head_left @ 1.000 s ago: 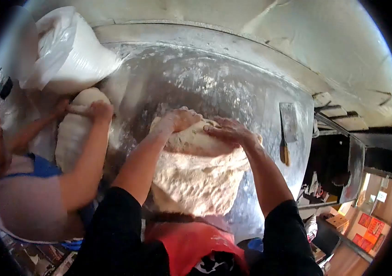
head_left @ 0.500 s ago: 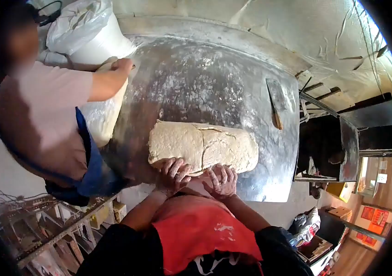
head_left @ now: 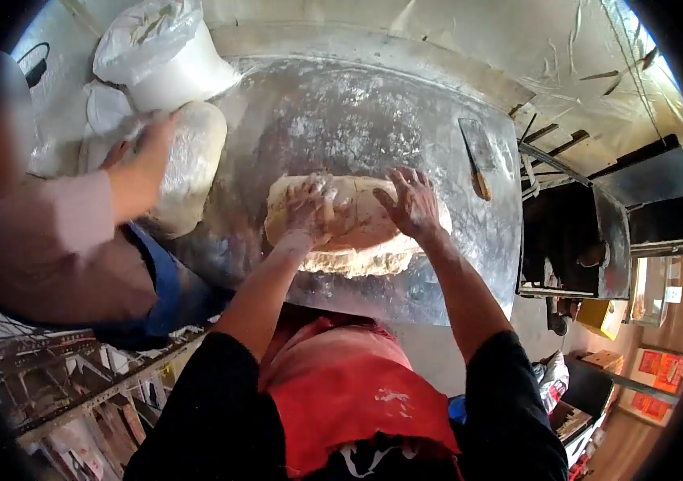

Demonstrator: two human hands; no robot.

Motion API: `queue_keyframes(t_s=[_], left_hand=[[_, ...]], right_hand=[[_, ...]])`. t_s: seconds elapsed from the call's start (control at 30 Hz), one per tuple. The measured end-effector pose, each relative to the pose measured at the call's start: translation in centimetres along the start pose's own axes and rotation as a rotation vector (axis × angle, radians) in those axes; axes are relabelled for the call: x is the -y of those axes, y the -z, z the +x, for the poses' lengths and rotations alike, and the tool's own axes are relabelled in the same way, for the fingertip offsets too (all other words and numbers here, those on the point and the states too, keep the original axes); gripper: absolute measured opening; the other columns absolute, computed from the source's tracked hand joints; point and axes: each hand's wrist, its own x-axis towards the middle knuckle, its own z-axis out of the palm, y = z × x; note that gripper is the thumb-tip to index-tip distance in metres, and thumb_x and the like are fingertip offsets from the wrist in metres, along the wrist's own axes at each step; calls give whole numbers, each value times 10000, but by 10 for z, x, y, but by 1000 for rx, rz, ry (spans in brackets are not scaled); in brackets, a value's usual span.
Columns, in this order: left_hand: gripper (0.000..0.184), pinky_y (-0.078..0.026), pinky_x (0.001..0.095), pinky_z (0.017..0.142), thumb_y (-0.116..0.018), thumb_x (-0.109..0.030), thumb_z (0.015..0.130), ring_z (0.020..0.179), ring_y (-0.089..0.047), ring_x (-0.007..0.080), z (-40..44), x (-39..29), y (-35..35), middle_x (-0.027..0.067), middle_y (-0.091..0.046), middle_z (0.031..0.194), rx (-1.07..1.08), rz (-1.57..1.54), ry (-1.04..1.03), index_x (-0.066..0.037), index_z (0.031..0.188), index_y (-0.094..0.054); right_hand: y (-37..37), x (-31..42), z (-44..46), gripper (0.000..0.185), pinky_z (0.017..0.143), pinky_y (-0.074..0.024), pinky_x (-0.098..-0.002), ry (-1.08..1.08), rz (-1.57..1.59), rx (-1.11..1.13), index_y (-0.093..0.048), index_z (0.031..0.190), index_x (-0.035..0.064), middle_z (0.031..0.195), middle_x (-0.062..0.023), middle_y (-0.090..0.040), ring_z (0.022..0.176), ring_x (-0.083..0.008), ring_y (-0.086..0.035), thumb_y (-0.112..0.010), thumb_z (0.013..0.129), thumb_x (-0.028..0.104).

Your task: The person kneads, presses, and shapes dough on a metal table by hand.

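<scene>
A thick, pale slab of dough (head_left: 357, 210) lies on the metal work table (head_left: 253, 264), its ragged lower edge facing me. On its left part rests my left hand (head_left: 309, 210), floury, with the fingers spread over the top. My right hand (head_left: 413, 202) lies on the right part, thumb and fingers apart. Both palms touch the dough. To the left, a co-worker's hand (head_left: 151, 148) is at a second large dough piece (head_left: 197, 160).
A scraper with a wooden handle (head_left: 479, 183) lies at the table's right. An open white sack (head_left: 173, 64) stands at the back left. The co-worker (head_left: 53, 248) is close on my left. A dark cabinet (head_left: 574, 240) is beyond the right edge.
My hands have moved from the near edge of the dough onto its top, fingers now spread. A ragged layer shows at its near side. The co-worker has leaned back to the left.
</scene>
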Motion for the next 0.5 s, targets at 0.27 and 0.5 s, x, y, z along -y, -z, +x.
queue_keyframes(t_s=[0.27, 0.5], left_hand=[[599, -268, 617, 1160, -626, -401, 877, 1421, -433, 374, -85, -29, -15, 95, -523, 1502, -170, -86, -70, -171, 1429, -590], [418, -407, 552, 908, -489, -504, 938, 1143, -567, 318, -100, -15, -47, 40, -630, 1235, -422, -69, -295, -189, 1113, -700]], right_hand=[[-3, 47, -89, 787, 1131, -267, -592, -171, -86, 10, -556, 1427, 91, 1473, -167, -508, 1383, -395, -416, -638, 877, 648], [-72, 32, -160, 828, 1183, -169, -594, -62, -179, -317, -562, 1431, 115, 1494, -205, -494, 1425, -420, -394, -441, 936, 768]])
